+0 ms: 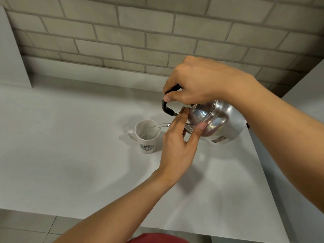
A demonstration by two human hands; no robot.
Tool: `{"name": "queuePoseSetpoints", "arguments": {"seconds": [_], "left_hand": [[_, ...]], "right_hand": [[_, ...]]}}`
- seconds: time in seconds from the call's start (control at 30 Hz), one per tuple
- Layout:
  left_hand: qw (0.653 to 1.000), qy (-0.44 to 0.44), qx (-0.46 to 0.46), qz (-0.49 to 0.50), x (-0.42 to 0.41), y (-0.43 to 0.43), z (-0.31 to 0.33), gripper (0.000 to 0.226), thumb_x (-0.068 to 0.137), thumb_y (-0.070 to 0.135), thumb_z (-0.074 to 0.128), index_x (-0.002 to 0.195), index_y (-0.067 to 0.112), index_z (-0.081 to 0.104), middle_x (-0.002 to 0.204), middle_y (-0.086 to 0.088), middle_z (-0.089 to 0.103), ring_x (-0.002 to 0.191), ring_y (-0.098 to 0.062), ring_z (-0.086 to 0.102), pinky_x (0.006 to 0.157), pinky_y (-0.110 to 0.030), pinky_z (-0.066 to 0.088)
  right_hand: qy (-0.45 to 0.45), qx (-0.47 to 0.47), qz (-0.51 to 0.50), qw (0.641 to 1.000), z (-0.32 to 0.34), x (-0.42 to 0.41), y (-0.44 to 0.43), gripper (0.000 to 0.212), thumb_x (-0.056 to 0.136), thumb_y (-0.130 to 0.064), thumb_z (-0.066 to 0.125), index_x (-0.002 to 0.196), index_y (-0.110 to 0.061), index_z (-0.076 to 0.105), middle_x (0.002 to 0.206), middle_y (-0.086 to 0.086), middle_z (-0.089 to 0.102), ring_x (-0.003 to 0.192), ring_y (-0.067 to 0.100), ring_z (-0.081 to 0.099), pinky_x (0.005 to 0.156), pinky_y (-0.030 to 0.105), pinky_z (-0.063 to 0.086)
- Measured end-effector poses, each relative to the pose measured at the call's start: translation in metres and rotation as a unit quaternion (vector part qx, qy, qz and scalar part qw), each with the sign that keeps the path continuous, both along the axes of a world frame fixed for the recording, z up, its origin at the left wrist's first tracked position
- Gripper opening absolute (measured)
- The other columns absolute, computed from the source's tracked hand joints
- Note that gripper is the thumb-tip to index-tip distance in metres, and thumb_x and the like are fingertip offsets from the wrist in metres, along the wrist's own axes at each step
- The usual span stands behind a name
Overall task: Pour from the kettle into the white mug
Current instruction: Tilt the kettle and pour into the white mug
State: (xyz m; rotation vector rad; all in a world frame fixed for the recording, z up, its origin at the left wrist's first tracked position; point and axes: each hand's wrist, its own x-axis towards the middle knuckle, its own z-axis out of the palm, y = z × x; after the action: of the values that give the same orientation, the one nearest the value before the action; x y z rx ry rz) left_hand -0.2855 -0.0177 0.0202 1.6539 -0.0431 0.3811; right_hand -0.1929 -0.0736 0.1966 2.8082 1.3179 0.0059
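White mug [147,137] is standing mid-table [70,137], receiving water from the tilted kettle [217,123] just right of it; left hand [178,146], fingers open, is pressing the lid, right hand [198,83] is gripping the black handle.

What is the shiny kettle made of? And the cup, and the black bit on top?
The kettle looks like polished metal, probably stainless steel: it mirrors the fingers and the room. The white mug seems to be glazed ceramic, smooth with a printed green logo, though plastic can't be ruled out. The black handle looks like matte plastic or rubber; it gives back no reflection.
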Motion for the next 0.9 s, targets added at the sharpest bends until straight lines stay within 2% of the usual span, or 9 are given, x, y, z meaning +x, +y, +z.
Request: {"name": "queuePoseSetpoints", "arguments": {"seconds": [0.2, 0.33, 0.5, 0.63, 0.77, 0.9], "left_hand": [[1.0, -0.003, -0.009, -0.003, 0.0, 0.0, 0.002, 0.062, 0.099, 0.048, 0.065, 0.152, 0.02, 0.052, 0.136, 0.012, 0.065, 0.126, -0.004, 0.061, 0.103, -0.034, 0.055], [1.0, -0.008, -0.012, 0.0, 0.0, 0.001, 0.003, 0.06, 0.098, 0.048, 0.065, 0.151, 0.022, 0.053, 0.135, 0.017, 0.065, 0.126, 0.0, 0.061, 0.103, -0.03, 0.055], [1.0, -0.009, -0.025, -0.004, -0.001, 0.003, 0.003, 0.059, 0.098, 0.048, 0.066, 0.151, 0.024, 0.053, 0.132, 0.023, 0.064, 0.125, 0.002, 0.061, 0.102, -0.025, 0.055], [1.0, -0.012, -0.026, -0.005, -0.001, 0.004, 0.004, 0.059, 0.099, 0.047, 0.066, 0.151, 0.022, 0.054, 0.132, 0.015, 0.067, 0.124, -0.003, 0.064, 0.101, -0.028, 0.056], [0.999, -0.016, -0.039, -0.005, -0.002, 0.003, 0.005, 0.057, 0.099, 0.045, 0.067, 0.149, 0.022, 0.055, 0.133, 0.019, 0.066, 0.125, 0.005, 0.061, 0.099, -0.018, 0.053], [0.999, -0.019, -0.047, -0.007, -0.002, 0.003, 0.005, 0.058, 0.098, 0.045, 0.067, 0.149, 0.021, 0.055, 0.136, 0.018, 0.065, 0.128, 0.008, 0.058, 0.098, -0.011, 0.049]], "right_hand": [[0.007, -0.001, -0.003, 1.0, 0.001, 0.001, 0.001, 0.02, 0.097, -0.044, 0.064, 0.1, -0.034, 0.081, 0.057, -0.017, 0.057, 0.061, 0.002, 0.052, 0.051, 0.027, 0.031], [-0.003, -0.008, -0.006, 1.0, 0.001, 0.001, 0.004, 0.02, 0.095, -0.044, 0.065, 0.103, -0.035, 0.081, 0.063, -0.015, 0.062, 0.069, 0.012, 0.059, 0.05, 0.025, 0.029], [0.006, -0.005, -0.018, 1.0, 0.001, -0.001, 0.007, 0.02, 0.095, -0.045, 0.065, 0.103, -0.036, 0.081, 0.062, -0.015, 0.06, 0.066, 0.002, 0.055, 0.049, 0.024, 0.028], [0.006, -0.012, -0.019, 1.0, 0.002, -0.003, 0.01, 0.02, 0.095, -0.043, 0.065, 0.103, -0.035, 0.081, 0.065, -0.012, 0.064, 0.065, 0.005, 0.055, 0.051, 0.026, 0.033], [-0.005, -0.024, -0.018, 1.0, 0.005, -0.004, 0.012, 0.021, 0.096, -0.044, 0.064, 0.102, -0.033, 0.081, 0.072, -0.005, 0.069, 0.068, 0.011, 0.056, 0.053, 0.029, 0.041], [-0.009, -0.029, -0.023, 0.999, 0.006, -0.007, 0.014, 0.021, 0.095, -0.045, 0.064, 0.101, -0.033, 0.081, 0.072, -0.007, 0.068, 0.07, 0.015, 0.057, 0.059, 0.032, 0.048]]}}
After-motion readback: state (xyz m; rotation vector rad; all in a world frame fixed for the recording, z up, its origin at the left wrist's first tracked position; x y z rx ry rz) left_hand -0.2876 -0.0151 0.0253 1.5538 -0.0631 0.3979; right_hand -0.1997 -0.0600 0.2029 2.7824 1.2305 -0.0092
